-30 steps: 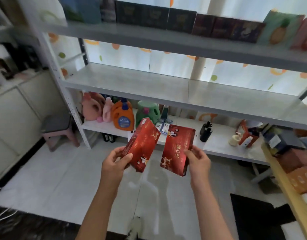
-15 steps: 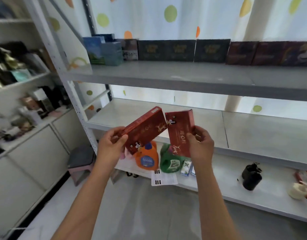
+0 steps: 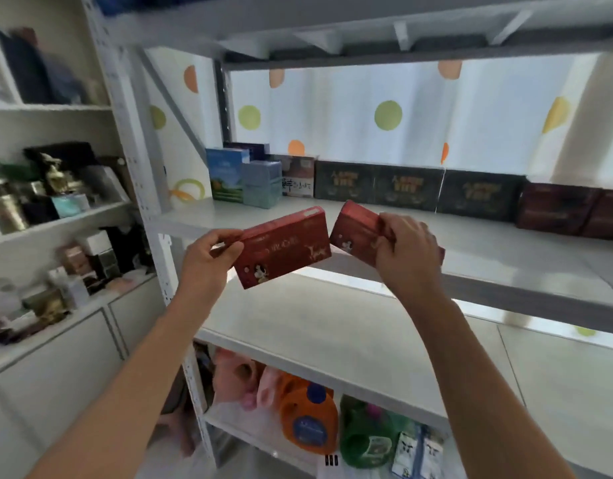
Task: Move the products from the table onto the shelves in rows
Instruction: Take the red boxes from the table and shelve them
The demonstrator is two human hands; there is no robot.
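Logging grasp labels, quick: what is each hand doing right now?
Left hand: grips one flat red cardboard box by its end.
Right hand: grips a second flat red cardboard box, fingers curled over it.

The right hand [image 3: 407, 252] covered most of the right red box [image 3: 355, 229], hiding its print. Right of that box, the brown boxes [image 3: 571, 210] ran off the frame's edge. Far left of it, the cabinet clutter [image 3: 56, 188] was blurred beyond telling.
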